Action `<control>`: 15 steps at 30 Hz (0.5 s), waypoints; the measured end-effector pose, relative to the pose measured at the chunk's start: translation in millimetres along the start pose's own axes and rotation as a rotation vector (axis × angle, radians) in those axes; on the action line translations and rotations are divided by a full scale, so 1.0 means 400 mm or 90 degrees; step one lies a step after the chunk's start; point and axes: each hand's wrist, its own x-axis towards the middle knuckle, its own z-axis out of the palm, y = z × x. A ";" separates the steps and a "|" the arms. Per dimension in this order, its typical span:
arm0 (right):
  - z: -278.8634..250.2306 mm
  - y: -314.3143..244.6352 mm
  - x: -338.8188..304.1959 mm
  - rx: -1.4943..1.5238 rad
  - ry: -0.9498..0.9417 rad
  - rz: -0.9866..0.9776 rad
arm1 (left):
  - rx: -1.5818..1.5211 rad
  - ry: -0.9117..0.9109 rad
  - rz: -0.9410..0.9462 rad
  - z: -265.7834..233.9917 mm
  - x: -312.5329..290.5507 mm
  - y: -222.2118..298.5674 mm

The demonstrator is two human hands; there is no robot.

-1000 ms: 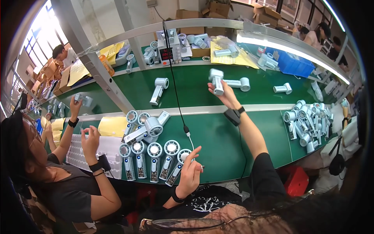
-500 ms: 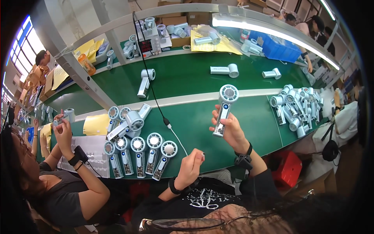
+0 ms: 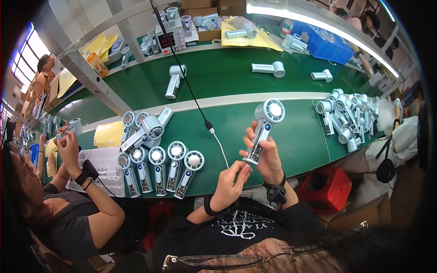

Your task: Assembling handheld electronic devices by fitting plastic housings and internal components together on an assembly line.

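My right hand (image 3: 270, 159) is closed around the handle of a pale blue handheld fan (image 3: 263, 129), its round head up and its transparent handle front showing circuitry. At the lower end of that handle, my left hand (image 3: 230, 183) pinches the end of a white cable (image 3: 221, 144); the fingers hide the plug, so I cannot tell whether it sits in the fan. To the left, several similar fans (image 3: 157, 157) lie in a row with their heads away from me. Another fan (image 3: 152, 127) rests across others behind that row.
A heap of fans (image 3: 348, 118) covers the bench's right end. Farther back lie single fans (image 3: 175, 82) and a blue bin (image 3: 328, 49). A black cord (image 3: 191, 91) hangs over the bench. At left, a co-worker's hand (image 3: 68, 143) handles another fan. A red stool (image 3: 324, 189) stands at lower right.
My left hand has moved right and up, bringing the cable end to the base of the fan. The fan has tilted, and its head centre looks brighter.
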 end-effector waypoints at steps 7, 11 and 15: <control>0.009 0.017 0.000 -0.012 0.008 -0.033 | -0.002 0.024 0.030 -0.006 -0.003 -0.024; 0.012 0.026 0.003 -0.033 0.014 -0.056 | -0.005 0.042 0.054 -0.005 0.000 -0.025; 0.001 0.037 0.005 -0.002 0.020 -0.054 | 0.001 0.043 0.025 -0.011 -0.002 -0.015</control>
